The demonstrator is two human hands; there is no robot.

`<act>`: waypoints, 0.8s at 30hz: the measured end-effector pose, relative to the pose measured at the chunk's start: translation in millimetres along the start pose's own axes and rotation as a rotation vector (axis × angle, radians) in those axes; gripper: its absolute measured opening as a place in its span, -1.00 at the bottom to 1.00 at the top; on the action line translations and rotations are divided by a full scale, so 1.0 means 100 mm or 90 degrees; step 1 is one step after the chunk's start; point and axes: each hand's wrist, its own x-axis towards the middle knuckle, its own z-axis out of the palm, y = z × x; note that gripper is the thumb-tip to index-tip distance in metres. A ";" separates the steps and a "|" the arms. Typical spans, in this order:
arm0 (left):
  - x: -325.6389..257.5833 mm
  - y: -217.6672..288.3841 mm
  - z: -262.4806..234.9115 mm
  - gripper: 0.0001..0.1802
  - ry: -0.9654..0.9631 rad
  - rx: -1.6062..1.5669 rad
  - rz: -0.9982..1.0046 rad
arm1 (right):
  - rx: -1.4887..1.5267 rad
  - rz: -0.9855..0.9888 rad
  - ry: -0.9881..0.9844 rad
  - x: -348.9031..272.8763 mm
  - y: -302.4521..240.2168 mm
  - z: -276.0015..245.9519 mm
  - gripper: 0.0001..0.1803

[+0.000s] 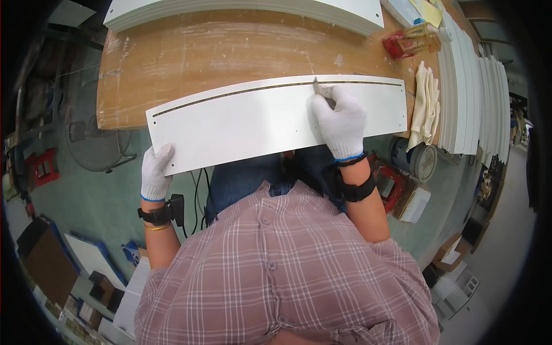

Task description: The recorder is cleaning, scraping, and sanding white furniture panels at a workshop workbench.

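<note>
A long white panel (259, 123) lies across the near edge of the wooden table, its near side overhanging toward me. A thin dark groove (230, 92) runs along its far edge, and small holes show near its ends. My left hand (156, 173), in a white knit glove, is closed around the panel's near left corner. Also gloved, my right hand (342, 119) pinches a small grey blade-like tool (316, 86) whose tip meets the groove right of the middle. The rest of that tool is hidden in my fingers.
White panels are stacked on the table (190, 54) along its far side (247, 17) and upright at the right (463, 86). A bottle with red liquid (405, 43) and cream gloves (424, 106) are at the right. On the floor are a fan (95, 129) and a bucket (422, 161).
</note>
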 end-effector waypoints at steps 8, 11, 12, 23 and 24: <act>-0.02 0.05 0.00 -0.63 -0.027 -0.041 -0.023 | 0.004 0.046 0.010 0.05 0.06 -0.07 -0.78; -0.03 0.08 0.03 -0.64 -0.037 -0.032 -0.030 | -0.066 -0.044 -0.025 0.01 -0.06 -0.01 -0.77; -0.03 0.07 0.04 -0.65 -0.034 -0.037 -0.030 | -0.057 -0.037 -0.028 0.01 -0.05 -0.01 -0.77; 0.00 0.02 0.02 -0.61 -0.008 -0.001 -0.005 | -0.052 0.038 -0.053 0.05 -0.03 -0.10 -0.78; 0.00 0.03 0.03 -0.62 -0.004 0.001 -0.007 | -0.085 0.030 -0.025 0.08 0.06 -0.13 -0.78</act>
